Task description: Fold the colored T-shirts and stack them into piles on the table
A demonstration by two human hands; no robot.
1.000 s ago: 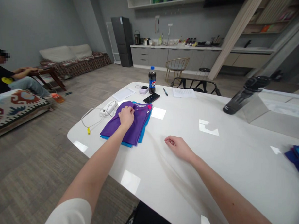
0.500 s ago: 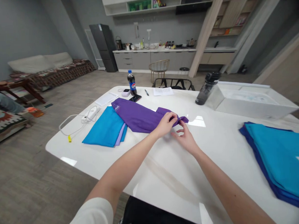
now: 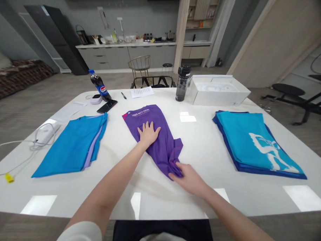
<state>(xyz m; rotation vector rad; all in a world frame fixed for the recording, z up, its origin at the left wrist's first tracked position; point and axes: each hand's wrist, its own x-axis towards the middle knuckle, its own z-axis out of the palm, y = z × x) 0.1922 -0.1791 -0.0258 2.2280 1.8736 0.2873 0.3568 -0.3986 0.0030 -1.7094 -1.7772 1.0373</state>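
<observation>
A purple T-shirt with pale printed lettering at its far end lies in the middle of the table, its near end bunched. My left hand rests flat on it with fingers spread. The bunched near end is gripped by my right hand, thumb below and fingers partly hidden in the cloth. Left of the purple shirt lies a folded blue garment with a lilac layer showing along its edge. On the right is a neat stack with a turquoise shirt bearing a white print, over darker blue cloth.
The white table also carries a cola bottle, a phone, a pen, papers, a dark water bottle and a white box. A power strip with cables sits at the left edge.
The view has turned right. The purple shirt has come nearer and swung away from the blue garment. My left hand has gone from pinching cloth to lying flat on it.
</observation>
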